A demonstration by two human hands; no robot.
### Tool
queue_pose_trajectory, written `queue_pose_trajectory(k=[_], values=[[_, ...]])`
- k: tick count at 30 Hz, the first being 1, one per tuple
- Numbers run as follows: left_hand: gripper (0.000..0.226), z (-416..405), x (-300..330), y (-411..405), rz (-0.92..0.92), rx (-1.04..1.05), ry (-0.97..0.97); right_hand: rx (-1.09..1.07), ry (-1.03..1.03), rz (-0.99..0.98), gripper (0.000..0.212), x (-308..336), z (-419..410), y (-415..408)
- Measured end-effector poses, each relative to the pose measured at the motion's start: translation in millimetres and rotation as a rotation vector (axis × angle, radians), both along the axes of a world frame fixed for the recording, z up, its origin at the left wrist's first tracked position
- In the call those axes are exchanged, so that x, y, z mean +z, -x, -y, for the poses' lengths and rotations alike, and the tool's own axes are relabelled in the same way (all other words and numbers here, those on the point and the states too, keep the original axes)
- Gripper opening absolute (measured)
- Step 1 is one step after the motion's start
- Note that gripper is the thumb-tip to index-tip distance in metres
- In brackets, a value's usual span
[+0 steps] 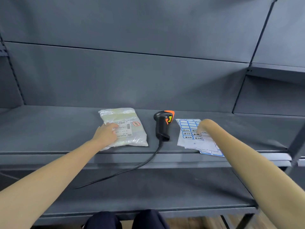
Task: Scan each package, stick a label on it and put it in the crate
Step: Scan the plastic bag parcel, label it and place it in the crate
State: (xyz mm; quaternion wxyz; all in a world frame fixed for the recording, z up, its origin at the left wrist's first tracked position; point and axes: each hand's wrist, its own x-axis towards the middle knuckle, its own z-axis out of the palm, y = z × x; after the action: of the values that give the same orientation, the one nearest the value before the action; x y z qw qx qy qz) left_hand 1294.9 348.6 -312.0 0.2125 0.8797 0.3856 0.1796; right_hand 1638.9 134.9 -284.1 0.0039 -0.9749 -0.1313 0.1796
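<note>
A clear plastic package (125,119) with a white shipping label lies flat on the grey shelf (57,129). My left hand (107,133) rests flat on its near left part, fingers spread over the label. A black and orange barcode scanner (162,124) lies on the shelf to the right of the package, its cable running off the front edge. Further right lie sheets of blue-bordered labels (194,139). My right hand (200,127) is bent down onto the sheets, fingertips touching a label; whether it pinches one is hidden. No crate is in view.
Grey shelf back panels rise behind everything. A lower shelf (148,192) sticks out toward me below the front edge. A shelf upright (295,142) stands at the right. My knees (125,219) show at the bottom.
</note>
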Motion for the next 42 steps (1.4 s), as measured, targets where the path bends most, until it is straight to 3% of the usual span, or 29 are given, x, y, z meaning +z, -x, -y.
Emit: queue_pose_trajectory(k=[2, 3, 7, 12, 17, 20, 22, 26, 30, 35, 38, 42], values=[[0.046, -0.7, 1.2, -0.9, -0.029, -0.002, -0.034, 0.008, 0.122, -0.007, 0.094, -10.3, 2.1, -31.0], [0.047, -1.2, 1.3, -1.0, -0.039, -0.003, -0.044, 0.017, 0.14, 0.002, 0.096, 2.6, 11.7, -5.9], [0.047, 4.2, 3.4, 1.2, -0.061, 0.001, -0.055, 0.021, 0.117, -0.013, 0.045, 51.1, 41.9, 84.9], [0.044, 7.9, 3.6, 2.9, 0.002, 0.025, -0.108, 0.005, -0.097, 0.0, 0.065, 50.5, 51.7, 81.2], [0.035, 16.9, 5.0, 11.6, 0.433, 0.154, -0.015, -0.023, -0.547, 0.04, 0.054, 63.3, 55.4, 67.5], [0.028, 31.6, 20.5, 12.4, 0.665, 0.142, -0.001, -0.006, -0.99, 0.016, 0.023, 80.0, 51.7, 72.2], [0.029, 49.2, 36.2, 8.5, 0.809, 0.09, 0.186, 0.106, -1.209, -0.069, 0.013, 90.6, 43.4, 92.4], [0.044, 77.9, 60.0, -3.7, 0.859, -0.098, 0.881, 0.288, -1.379, -0.379, 0.021, 103.0, 13.0, 146.1], [0.049, 86.2, 65.0, -11.5, 0.918, -0.423, 1.119, 0.379, -1.371, -0.51, 0.032, 97.4, -17.3, 191.9], [0.037, 73.2, 61.6, -10.1, 1.027, -0.274, 1.029, 0.429, -1.345, -0.3, 0.017, 81.2, -38.8, 215.3], [0.036, 64.9, 56.6, -7.1, 1.061, -0.198, 0.993, 0.363, -1.358, 0.011, 0.036, 63.0, -45.0, 221.2], [0.032, 59.9, 52.6, -5.5, 1.093, -0.144, 0.955, 0.59, -1.26, 0.332, 0.028, 32.6, -46.6, 232.1]])
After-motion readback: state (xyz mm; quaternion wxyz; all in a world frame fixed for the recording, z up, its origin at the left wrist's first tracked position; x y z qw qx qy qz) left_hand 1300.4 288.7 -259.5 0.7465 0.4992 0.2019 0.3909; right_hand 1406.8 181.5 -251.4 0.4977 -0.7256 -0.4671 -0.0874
